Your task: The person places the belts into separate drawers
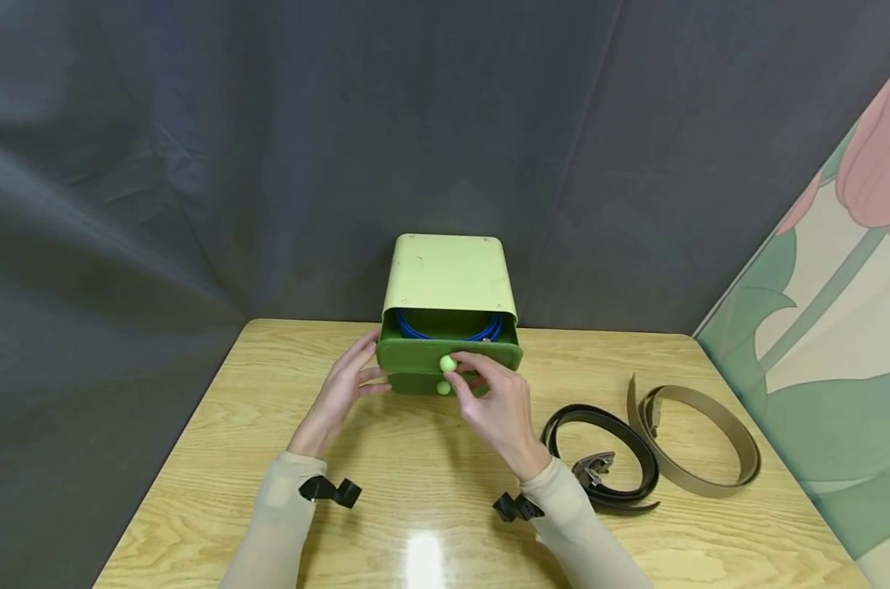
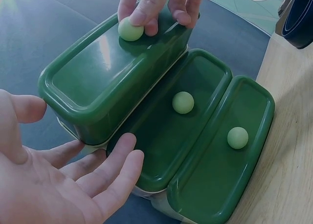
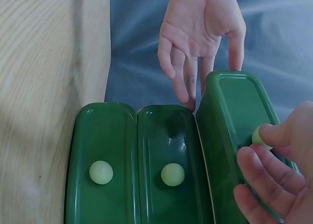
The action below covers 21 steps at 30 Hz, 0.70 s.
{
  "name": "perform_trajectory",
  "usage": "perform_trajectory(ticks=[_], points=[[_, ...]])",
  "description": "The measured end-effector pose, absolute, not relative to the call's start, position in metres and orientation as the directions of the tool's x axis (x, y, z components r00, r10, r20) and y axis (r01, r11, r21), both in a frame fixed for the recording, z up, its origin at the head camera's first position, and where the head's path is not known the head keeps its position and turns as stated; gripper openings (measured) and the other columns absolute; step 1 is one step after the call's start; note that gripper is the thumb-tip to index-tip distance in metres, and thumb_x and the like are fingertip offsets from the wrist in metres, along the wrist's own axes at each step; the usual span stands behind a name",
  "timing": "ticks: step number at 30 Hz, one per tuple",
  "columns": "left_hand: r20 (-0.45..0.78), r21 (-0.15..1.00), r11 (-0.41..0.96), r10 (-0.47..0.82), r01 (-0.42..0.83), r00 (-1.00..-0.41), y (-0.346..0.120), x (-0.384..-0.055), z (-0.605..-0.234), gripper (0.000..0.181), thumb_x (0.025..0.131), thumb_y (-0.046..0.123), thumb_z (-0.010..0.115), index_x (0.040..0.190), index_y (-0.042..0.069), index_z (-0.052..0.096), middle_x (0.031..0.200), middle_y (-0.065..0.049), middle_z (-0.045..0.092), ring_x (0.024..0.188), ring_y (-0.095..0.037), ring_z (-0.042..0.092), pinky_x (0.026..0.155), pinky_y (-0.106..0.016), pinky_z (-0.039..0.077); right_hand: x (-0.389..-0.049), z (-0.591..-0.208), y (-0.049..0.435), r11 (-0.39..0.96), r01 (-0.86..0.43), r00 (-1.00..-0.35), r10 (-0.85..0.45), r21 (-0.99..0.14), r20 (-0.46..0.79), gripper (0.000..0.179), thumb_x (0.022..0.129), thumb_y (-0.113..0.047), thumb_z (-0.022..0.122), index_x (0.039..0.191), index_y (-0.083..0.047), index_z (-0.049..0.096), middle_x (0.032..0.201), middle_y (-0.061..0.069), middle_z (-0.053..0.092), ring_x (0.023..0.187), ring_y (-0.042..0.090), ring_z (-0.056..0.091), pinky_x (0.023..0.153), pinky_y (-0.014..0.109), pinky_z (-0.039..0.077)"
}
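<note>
A small drawer cabinet with a pale green shell [image 1: 451, 270] stands at the back of the table. Its dark green top drawer [image 2: 105, 62] is pulled out, showing a coiled blue cable [image 1: 495, 329] inside. My right hand [image 1: 498, 405] pinches this drawer's round light green knob [image 2: 131, 29] between thumb and fingers. At the cabinet's left side is my left hand [image 1: 339, 401], its fingers spread and its fingertips right at the edges of the drawers. Below, the middle drawer [image 3: 168, 136] and bottom drawer [image 3: 105, 136] are closed, each with a similar knob.
A coiled black belt [image 1: 640, 454] with a metal buckle lies on the wooden table [image 1: 217, 491], right of my right forearm. Beside it is a coiled tan belt [image 1: 735, 433]. A dark curtain [image 1: 445, 123] hangs behind the table, and a flower-patterned cloth [image 1: 842, 409] borders the right side.
</note>
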State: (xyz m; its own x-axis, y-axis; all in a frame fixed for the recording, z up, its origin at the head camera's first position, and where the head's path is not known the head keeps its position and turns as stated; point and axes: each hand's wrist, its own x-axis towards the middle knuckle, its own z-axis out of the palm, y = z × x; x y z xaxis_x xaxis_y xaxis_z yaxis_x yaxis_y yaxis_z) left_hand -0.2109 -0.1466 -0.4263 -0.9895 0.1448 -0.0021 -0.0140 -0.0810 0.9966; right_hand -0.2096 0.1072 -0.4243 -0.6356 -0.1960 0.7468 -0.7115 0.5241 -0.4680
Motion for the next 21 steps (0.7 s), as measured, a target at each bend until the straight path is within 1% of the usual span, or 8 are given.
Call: perform_trajectory(ticks=[4, 7, 11, 15, 19, 21], points=[[-0.003, 0.997, -0.075, 0.142, -0.013, -0.99, -0.1466, -0.2111, -0.4264, 0.059, 0.117, 0.04, 0.035, 0.17, 0.013, 0.029, 0.167, -0.018, 0.04, 0.11, -0.004, 0.069, 0.102, -0.036, 0.059, -0.2114, -0.4248, 0.1064, 0.531, -0.705, -0.64, -0.189, -0.471, 0.745, 0.022, 0.092, -0.013, 0.085, 0.113, -0.01, 0.081, 0.091, 0.005, 0.081, 0.062, 0.012, 0.072, 0.058, 0.024, 0.059], [-0.007, 0.997, -0.075, 0.136, -0.017, -0.991, -0.1467, -0.2107, -0.4262, 0.059, 0.117, 0.04, 0.035, 0.17, 0.013, 0.029, 0.165, -0.019, 0.042, 0.114, -0.008, 0.069, 0.102, -0.035, 0.059, -0.2124, -0.4257, 0.1054, 0.515, -0.703, -0.65, -0.188, -0.49, 0.736, 0.022, 0.092, -0.012, 0.084, 0.114, -0.009, 0.08, 0.091, 0.005, 0.081, 0.06, 0.011, 0.07, 0.057, 0.021, 0.057], [-0.017, 0.995, -0.093, 0.128, -0.029, -0.992, -0.147, -0.2113, -0.4267, 0.059, 0.117, 0.038, 0.037, 0.17, 0.014, 0.029, 0.164, -0.02, 0.045, 0.125, -0.023, 0.068, 0.101, -0.033, 0.059, -0.213, -0.4261, 0.1043, 0.491, -0.699, -0.667, -0.185, -0.52, 0.722, 0.023, 0.093, -0.01, 0.084, 0.115, -0.008, 0.079, 0.092, 0.007, 0.082, 0.058, 0.011, 0.07, 0.056, 0.019, 0.057], [-0.016, 0.995, -0.095, 0.141, -0.029, -0.99, -0.147, -0.2115, -0.4265, 0.06, 0.116, 0.038, 0.038, 0.17, 0.014, 0.027, 0.165, -0.019, 0.043, 0.139, -0.039, 0.06, 0.102, -0.034, 0.059, -0.2142, -0.4249, 0.1031, 0.488, -0.69, -0.677, -0.175, -0.535, 0.715, 0.022, 0.093, -0.01, 0.083, 0.115, -0.009, 0.078, 0.091, 0.008, 0.082, 0.058, 0.011, 0.07, 0.055, 0.02, 0.057], [-0.003, 0.996, -0.083, 0.151, -0.016, -0.989, -0.1472, -0.2106, -0.4259, 0.061, 0.116, 0.038, 0.039, 0.171, 0.014, 0.024, 0.168, -0.018, 0.04, 0.142, -0.044, 0.055, 0.103, -0.034, 0.059, -0.2163, -0.424, 0.1016, 0.483, -0.682, -0.688, -0.168, -0.549, 0.706, 0.021, 0.094, -0.01, 0.082, 0.114, -0.009, 0.077, 0.091, 0.009, 0.083, 0.06, 0.014, 0.072, 0.056, 0.023, 0.058], [-0.001, 0.997, -0.08, 0.155, -0.014, -0.988, -0.147, -0.2101, -0.4256, 0.062, 0.116, 0.037, 0.04, 0.171, 0.014, 0.024, 0.169, -0.018, 0.039, 0.142, -0.043, 0.057, 0.1, -0.031, 0.059, -0.2172, -0.424, 0.1009, 0.48, -0.679, -0.691, -0.162, -0.555, 0.705, 0.022, 0.093, -0.009, 0.082, 0.114, -0.008, 0.077, 0.092, 0.009, 0.082, 0.061, 0.015, 0.073, 0.057, 0.025, 0.06]])
